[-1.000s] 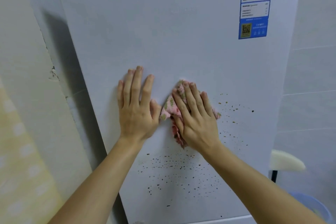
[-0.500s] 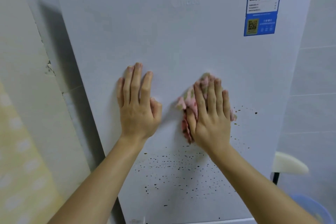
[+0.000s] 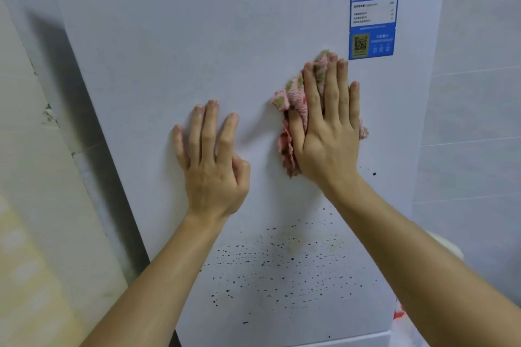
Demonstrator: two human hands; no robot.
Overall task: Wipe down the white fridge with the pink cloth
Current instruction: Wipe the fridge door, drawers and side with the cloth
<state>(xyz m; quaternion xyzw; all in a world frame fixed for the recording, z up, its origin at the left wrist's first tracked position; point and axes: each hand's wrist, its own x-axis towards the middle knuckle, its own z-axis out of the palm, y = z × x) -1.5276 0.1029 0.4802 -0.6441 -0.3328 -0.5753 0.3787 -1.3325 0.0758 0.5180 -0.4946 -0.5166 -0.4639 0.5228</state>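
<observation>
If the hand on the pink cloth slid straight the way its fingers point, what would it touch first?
Probably the blue label on the fridge door. The right hand points up the door, and the label's bottom edge sits just above its outer fingertips; the other fingers might pass beside it.

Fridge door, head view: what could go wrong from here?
1. The cloth under the right hand sits just below the blue label; an upward stroke may catch its lower edge and lift it.
2. The dark specks lie below both hands; a pass through them could smear rather than lift them.
3. The left hand presses bare on the door and may leave prints.
</observation>
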